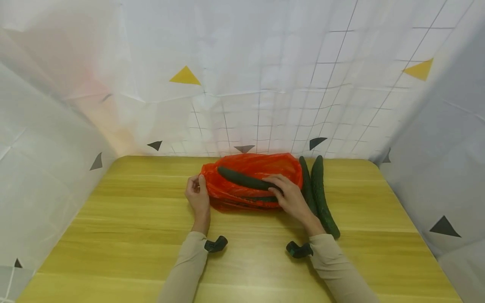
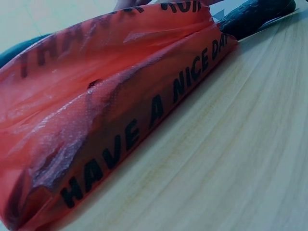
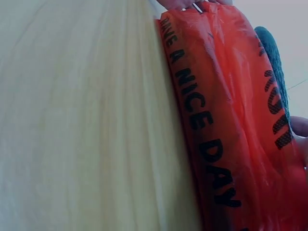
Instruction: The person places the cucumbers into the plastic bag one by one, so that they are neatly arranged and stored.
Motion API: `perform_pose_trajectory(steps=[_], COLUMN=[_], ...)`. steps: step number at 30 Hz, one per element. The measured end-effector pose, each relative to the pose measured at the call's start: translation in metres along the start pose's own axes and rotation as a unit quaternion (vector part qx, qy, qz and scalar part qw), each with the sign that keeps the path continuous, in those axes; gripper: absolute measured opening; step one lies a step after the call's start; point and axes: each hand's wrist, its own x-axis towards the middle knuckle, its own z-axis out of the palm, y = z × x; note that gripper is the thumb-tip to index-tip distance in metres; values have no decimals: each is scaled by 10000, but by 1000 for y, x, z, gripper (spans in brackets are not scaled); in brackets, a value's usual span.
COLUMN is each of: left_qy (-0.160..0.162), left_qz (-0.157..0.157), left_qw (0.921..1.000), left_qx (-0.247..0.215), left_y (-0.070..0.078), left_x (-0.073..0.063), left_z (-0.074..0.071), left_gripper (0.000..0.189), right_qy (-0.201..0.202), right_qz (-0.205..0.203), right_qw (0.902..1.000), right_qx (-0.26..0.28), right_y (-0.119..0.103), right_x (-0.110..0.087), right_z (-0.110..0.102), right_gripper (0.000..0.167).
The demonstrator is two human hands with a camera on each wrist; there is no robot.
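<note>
A red plastic bag (image 1: 227, 203) with black lettering lies on the wooden table, its mouth facing up. My left hand (image 1: 198, 195) pinches the bag's left edge between thumb and fingers. Across the bag's opening lies a dark green cucumber (image 1: 242, 179), and my right hand (image 1: 289, 195) grips its right end. Another cucumber (image 1: 261, 199) shows inside, partly covered by the red film. In the left wrist view the bag's printed side (image 2: 130, 110) fills much of the picture. The right wrist view shows the held cucumber (image 3: 274, 57) behind the bag's upper edge.
Two more cucumbers lie side by side right of the bag, the outer one (image 1: 323, 198) passing close by the right forearm. Each wrist wears a black camera mount (image 1: 299, 249). White sheeting (image 1: 235, 118) with grid lines and triangles stands behind the table (image 1: 132, 219).
</note>
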Motion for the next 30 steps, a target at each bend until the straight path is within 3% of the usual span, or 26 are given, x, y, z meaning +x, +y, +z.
perform_pose_trajectory(steps=[9,16,27,30], left_qy=[13,-251,-252,-242], left_qz=[20,-148,-150,-139], left_qw=[10000,9996,9996,9996], left_qx=[-27,9,19,-20], left_y=[0,30,31,20], left_x=[0,-7,-8,-5], left_z=[0,-1,-1,-2], left_gripper=[22,24,25,26], right_qy=[-117,-172,-348,-447], right_qz=[144,159,157,204], right_qw=[9998,9995,9989,9982], right_qx=[-76,-197,-289,-341], right_y=[2,3,4,4], right_x=[-2,-3,-3,-3], right_z=[8,12,15,17], right_gripper=[34,35,31,30])
